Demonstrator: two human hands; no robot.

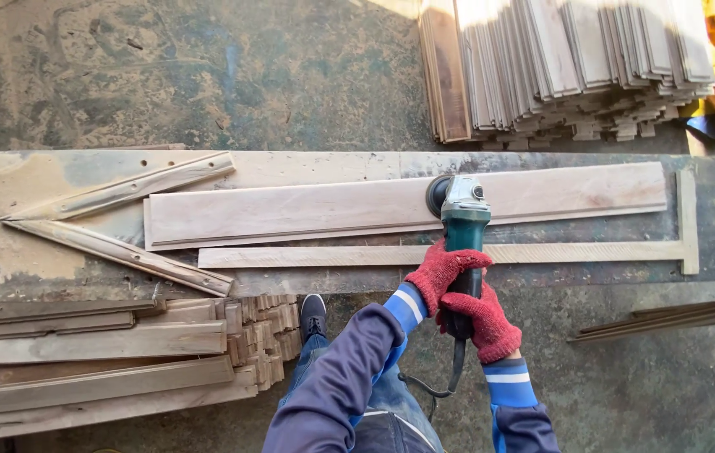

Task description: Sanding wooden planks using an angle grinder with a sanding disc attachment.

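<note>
Both hands, left (444, 270) and right (485, 323), in red knit gloves, grip a green grinder (461, 226) whose disc rests on a long pale plank (307, 210) lying flat mid-desk (22, 252), bare dusty surface around it.

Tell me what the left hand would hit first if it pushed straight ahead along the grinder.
The left hand points up the green grinder. Going on, it would likely meet the grinder's grey head, then the long plank under the disc; depth is unclear.

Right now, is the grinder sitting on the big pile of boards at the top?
No, the grinder rests on the long plank on the bench.
</note>
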